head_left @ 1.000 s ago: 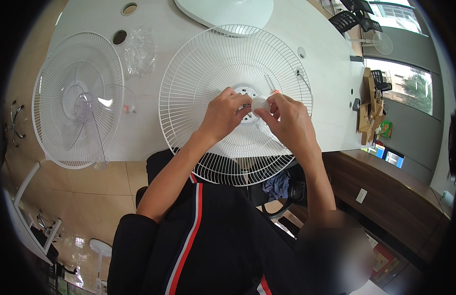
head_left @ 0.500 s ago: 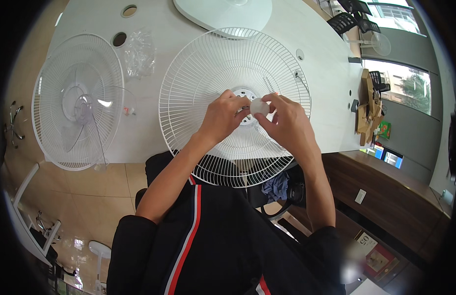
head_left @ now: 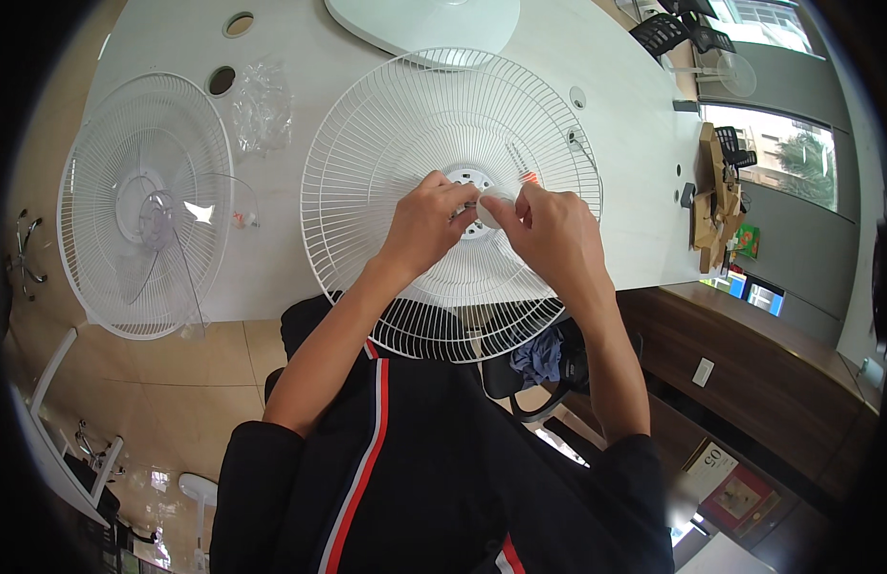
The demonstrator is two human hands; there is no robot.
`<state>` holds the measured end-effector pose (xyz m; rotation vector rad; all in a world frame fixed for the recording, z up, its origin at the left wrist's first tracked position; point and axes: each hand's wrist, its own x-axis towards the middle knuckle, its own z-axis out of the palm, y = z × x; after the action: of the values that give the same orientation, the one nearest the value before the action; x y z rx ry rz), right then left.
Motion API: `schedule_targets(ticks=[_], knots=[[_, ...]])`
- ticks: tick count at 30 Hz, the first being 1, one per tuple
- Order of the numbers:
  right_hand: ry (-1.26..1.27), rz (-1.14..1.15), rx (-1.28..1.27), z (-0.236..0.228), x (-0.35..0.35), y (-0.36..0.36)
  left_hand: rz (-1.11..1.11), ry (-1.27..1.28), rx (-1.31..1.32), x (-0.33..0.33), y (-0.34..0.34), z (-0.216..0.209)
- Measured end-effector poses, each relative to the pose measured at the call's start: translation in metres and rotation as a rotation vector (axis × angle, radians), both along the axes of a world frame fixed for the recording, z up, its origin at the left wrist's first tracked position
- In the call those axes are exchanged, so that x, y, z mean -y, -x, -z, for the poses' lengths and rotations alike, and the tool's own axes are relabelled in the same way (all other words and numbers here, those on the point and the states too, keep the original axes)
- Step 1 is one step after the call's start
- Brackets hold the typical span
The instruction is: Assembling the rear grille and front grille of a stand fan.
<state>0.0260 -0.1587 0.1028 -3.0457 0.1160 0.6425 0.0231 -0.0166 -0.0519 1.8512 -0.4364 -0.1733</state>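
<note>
Centrally on the white table (head_left: 635, 182) lies a white fan grille (head_left: 405, 134); the left hand (head_left: 426, 222) and right hand (head_left: 549, 230) both pinch a small part at its hub. Another grille with blades (head_left: 142, 206) lies at nine o'clock, a plastic bag (head_left: 262, 100) at eleven.

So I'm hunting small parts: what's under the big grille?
Through the grille only white table shows, and dark clothing at its near edge. Both hands cover the hub.

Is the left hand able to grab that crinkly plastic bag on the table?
Probably yes: the left hand is busy at the fan grille's middle, but bare table lies between it and the plastic bag.
</note>
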Motion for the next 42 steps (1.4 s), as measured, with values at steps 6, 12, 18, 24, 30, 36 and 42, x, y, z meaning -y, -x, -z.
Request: schedule_targets(ticks=[6, 12, 18, 24, 30, 36, 42], knots=[[-0.334, -0.061, 0.172, -0.016, 0.005, 0.005, 0.043, -0.002, -0.048, 0.0, -0.003, -0.004], [-0.28, -0.037, 0.158, -0.003, 0.001, 0.006, 0.005, 0.021, -0.029, 0.0, -0.003, 0.0], [-0.241, -0.017, 0.133, -0.002, 0.001, 0.01, 0.02, 0.025, 0.025, 0.001, -0.002, 0.002], [-0.294, -0.014, 0.104, -0.002, 0.004, 0.009, 0.009, 0.035, 0.021, 0.002, -0.001, -0.001], [-0.057, -0.043, 0.099, 0.002, -0.002, 0.005, 0.015, 0.026, 0.05, 0.002, -0.002, 0.001], [0.039, 0.044, -0.086, -0.013, 0.001, 0.0, 0.007, 0.009, 0.015, 0.0, -0.002, -0.001], [-0.254, -0.052, 0.121, -0.008, 0.005, 0.016, 0.026, 0.013, 0.029, 0.001, -0.003, -0.003]])
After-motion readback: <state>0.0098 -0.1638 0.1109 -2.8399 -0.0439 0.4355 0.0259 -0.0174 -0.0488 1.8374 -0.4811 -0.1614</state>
